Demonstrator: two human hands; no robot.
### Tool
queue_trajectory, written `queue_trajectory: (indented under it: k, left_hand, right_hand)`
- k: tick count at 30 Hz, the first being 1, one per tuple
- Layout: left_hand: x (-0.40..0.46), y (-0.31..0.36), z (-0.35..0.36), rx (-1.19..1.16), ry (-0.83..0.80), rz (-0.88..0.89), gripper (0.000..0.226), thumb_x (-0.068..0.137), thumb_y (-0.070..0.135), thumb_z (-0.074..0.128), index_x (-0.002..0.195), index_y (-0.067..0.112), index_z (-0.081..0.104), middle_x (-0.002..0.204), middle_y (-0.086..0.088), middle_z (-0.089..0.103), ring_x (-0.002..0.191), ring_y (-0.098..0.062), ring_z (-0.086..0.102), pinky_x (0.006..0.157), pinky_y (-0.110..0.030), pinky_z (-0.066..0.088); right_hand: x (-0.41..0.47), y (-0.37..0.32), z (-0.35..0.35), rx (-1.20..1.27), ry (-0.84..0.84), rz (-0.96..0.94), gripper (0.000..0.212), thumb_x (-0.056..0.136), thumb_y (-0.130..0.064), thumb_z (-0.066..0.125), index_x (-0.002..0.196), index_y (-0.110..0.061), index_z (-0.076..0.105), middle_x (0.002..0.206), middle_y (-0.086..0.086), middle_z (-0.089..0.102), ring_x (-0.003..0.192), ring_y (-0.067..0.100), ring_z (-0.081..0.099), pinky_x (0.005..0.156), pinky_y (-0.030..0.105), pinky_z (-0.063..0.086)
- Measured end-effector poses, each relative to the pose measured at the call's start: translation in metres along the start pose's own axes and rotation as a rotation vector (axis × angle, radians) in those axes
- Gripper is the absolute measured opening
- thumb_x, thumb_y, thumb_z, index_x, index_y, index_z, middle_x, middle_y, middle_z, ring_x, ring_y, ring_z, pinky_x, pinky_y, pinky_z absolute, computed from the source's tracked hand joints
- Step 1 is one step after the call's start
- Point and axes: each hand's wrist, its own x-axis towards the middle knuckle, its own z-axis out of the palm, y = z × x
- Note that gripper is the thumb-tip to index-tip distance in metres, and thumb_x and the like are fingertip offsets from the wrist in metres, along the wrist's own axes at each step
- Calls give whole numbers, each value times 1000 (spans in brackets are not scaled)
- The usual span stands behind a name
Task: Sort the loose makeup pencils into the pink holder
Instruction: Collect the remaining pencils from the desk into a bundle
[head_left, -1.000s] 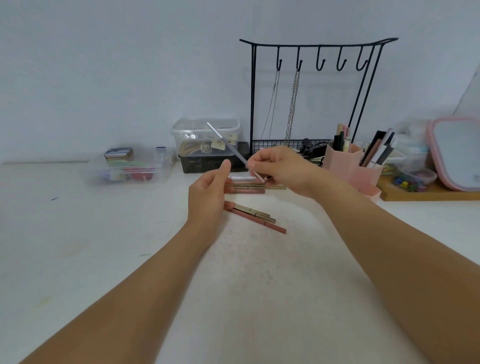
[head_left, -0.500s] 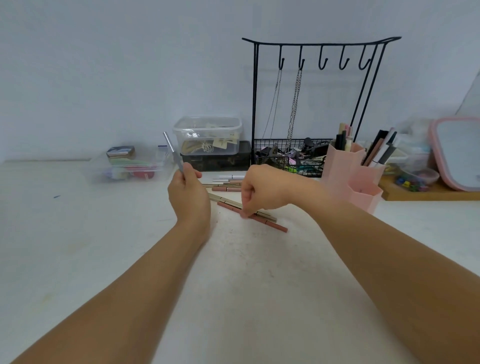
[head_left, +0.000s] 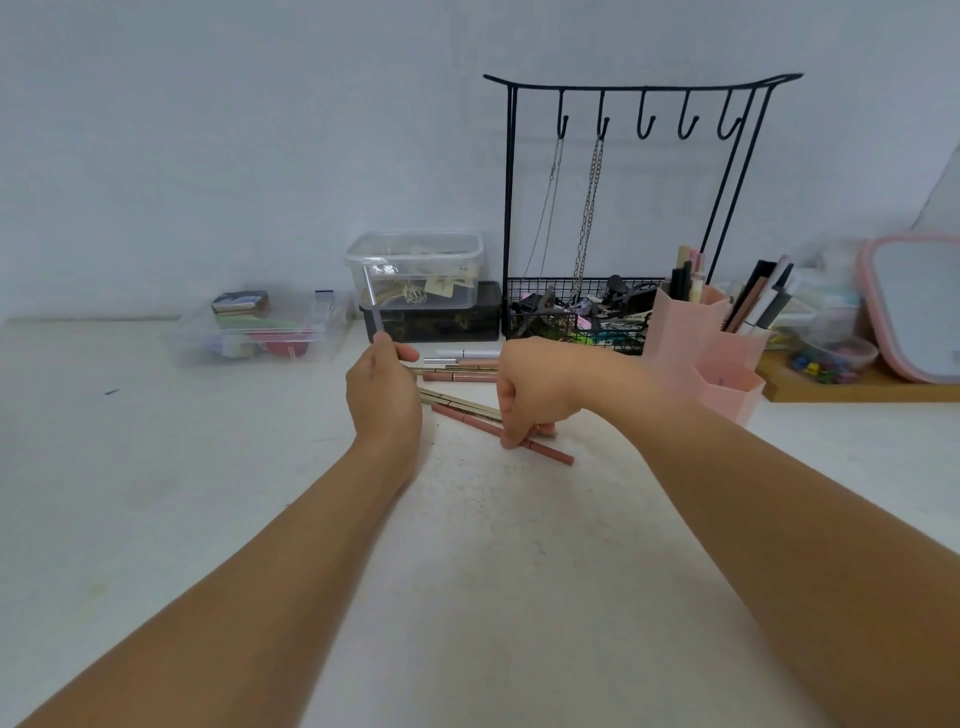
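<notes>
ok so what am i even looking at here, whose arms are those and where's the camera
The camera sits on a person's head, looking forward and down, so the two bare arms are that person's own. The left hand holds a thin silver makeup pencil upright. The right hand reaches down and pinches a long pink pencil lying on the white table. More loose pink and gold pencils lie behind the hands. The pink plastic holder to the right is where they go.
</notes>
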Motion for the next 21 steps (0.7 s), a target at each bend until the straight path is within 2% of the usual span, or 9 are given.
queue_trajectory:
  k: [7, 10, 13, 17, 21]
  left_hand:
    - [-4, 0, 1, 35, -35, 30, 42, 109, 32, 32, 80, 18, 59, 68, -2, 48, 57, -13, 42, 53, -28, 35]
    - [-3, -1, 0, 35, -52, 35, 43, 108, 35, 32, 80, 18, 60, 67, -2, 47, 56, -14, 40, 53, -30, 32]
    - [-2, -1, 0, 37, -65, 25, 43, 108, 36, 33, 81, 18, 61, 67, -1, 47, 57, -13, 39, 55, -30, 32]
    - [-3, 0, 0, 39, -70, 25, 41, 108, 33, 33, 80, 19, 61, 67, -1, 46, 58, -13, 39, 55, -30, 32]
    - [-4, 1, 0, 31, -77, 22, 41, 108, 33, 34, 81, 18, 61, 65, 0, 44, 57, -13, 37, 54, -29, 31]
  right_hand:
    - [7, 4, 4, 61, 54, -28, 26, 80, -34, 83, 81, -9, 77, 83, 7, 77, 82, 25, 72, 76, 35, 61]
    - [13, 10, 11, 172, 251, -36, 21, 81, -31, 82, 80, -12, 72, 78, -1, 69, 73, 14, 62, 71, 29, 53]
    - [21, 23, 20, 164, 435, 2, 14, 87, -27, 75, 94, -16, 70, 91, -4, 64, 84, 17, 62, 75, 31, 50]
    - [26, 34, 31, 129, 444, 56, 6, 91, -19, 69, 96, -17, 71, 97, -1, 65, 88, 20, 63, 80, 36, 55]
    - [25, 39, 29, 157, 452, 58, 7, 89, -11, 70, 89, -17, 66, 82, -6, 59, 81, 19, 59, 73, 32, 49]
